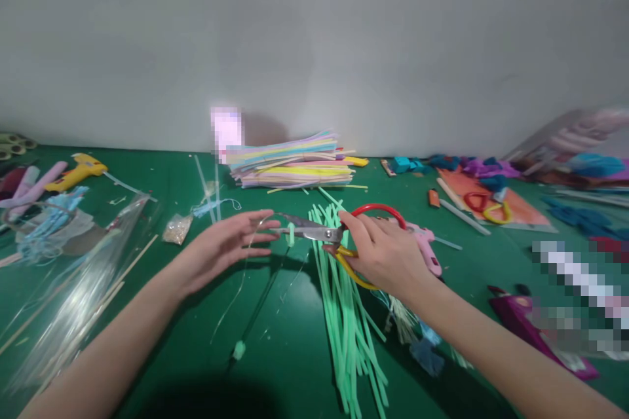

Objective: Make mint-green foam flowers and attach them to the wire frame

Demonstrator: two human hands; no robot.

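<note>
Our right hand [393, 255] grips red-and-yellow-handled scissors [322, 234], blades at a mint-green tuft [291, 234] above the green table [181, 347]. Our left hand [228, 243] spreads its fingers beside the tips; whether it pinches the thin strand [240, 288], we cannot tell. Best keep skin clear of the 2 blades.

Left hand [221, 245]: fingers [255, 252] extended, parted | right hand [388, 252]: curled closed | forearms [132, 324]: slanting inward

- Scissors [331, 234]: red upper loop [381, 207], yellow lower loop [354, 270], silver blades [310, 231]
- Small piece [291, 234] and strips [344, 314]: mint green
- Bundle [292, 162]: pastel stripes of pink, yellow, blue
- Tabletop [285, 330]: plain green
- Wall [171, 46]: pale grey
</note>
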